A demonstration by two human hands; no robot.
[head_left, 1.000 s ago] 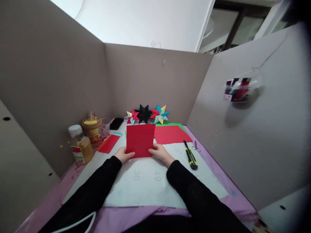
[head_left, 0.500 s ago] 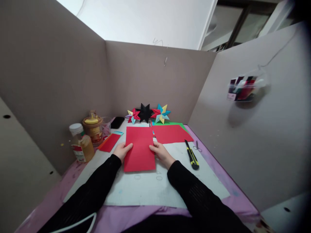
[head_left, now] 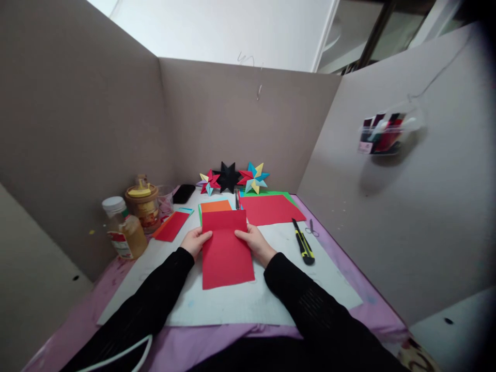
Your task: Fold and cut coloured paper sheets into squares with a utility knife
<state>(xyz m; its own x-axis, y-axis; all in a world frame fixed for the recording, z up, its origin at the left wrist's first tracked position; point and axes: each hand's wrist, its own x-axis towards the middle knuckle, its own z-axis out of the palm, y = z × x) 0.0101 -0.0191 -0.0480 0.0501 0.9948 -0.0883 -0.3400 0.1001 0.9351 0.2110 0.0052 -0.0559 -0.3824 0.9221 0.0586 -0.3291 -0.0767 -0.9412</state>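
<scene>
Between my two hands is a red sheet of paper (head_left: pixel 228 258), held over the white mat (head_left: pixel 217 310). My left hand (head_left: pixel 194 242) grips its left edge, thumb on top and fingers underneath. On the right edge, my right hand (head_left: pixel 256 242) pinches it the same way. The sheet bends across at the thumbs, its upper part tilted up and its lower part sloping toward me. Behind it lie an orange paper (head_left: pixel 215 205) and a larger red sheet (head_left: pixel 273 209). A black and yellow utility knife (head_left: pixel 303 245) rests to the right of my right hand.
Scissors (head_left: pixel 312 229) lie beyond the knife. Folded paper stars (head_left: pixel 228 177) stand at the back wall. On the left are a bottle (head_left: pixel 126 230), a lidded jar (head_left: pixel 143 206), a clear cup (head_left: pixel 166 199), a black phone (head_left: pixel 184 194) and a small red paper (head_left: pixel 173 227). Grey panels surround the table.
The red sheet has come lower and toward me and now bends across its upper part. The orange paper behind it has come into view. Both hands keep their hold.
</scene>
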